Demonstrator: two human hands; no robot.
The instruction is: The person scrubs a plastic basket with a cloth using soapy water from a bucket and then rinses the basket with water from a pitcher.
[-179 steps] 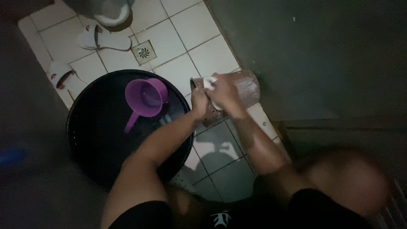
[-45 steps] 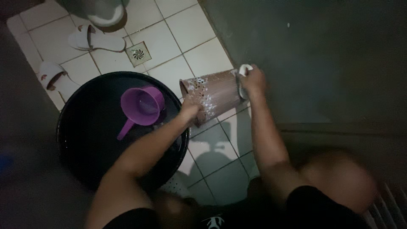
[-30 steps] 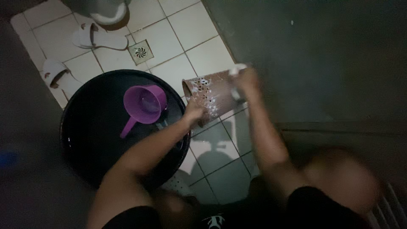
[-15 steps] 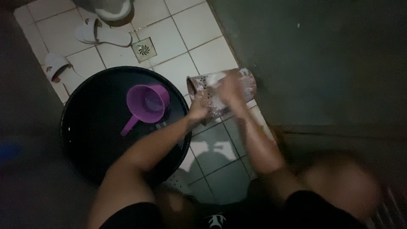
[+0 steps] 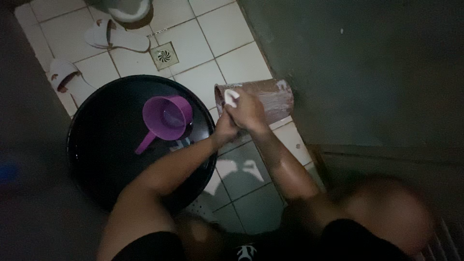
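Observation:
A brown pot-shaped container [image 5: 273,99] lies tilted on its side above the white tiled floor, its open rim facing left. My left hand [image 5: 223,131] grips its rim from below. My right hand [image 5: 247,112] lies on top of the container near the rim and presses a small white pad [image 5: 231,97] against it. The container's surface looks wet or soapy. Just left of it stands a large black tub [image 5: 121,145] of water with a purple dipper [image 5: 164,120] floating in it.
Two white slippers [image 5: 116,39] [image 5: 65,79] lie at the upper left, near a square floor drain [image 5: 164,55]. A white bucket base [image 5: 128,7] shows at the top edge. A dark wall [image 5: 362,72] fills the right side. My knee is at the lower right.
My right hand has moved from the container's base end to its rim, rubbing with the white pad. The container has turned slightly; my left hand keeps its hold.

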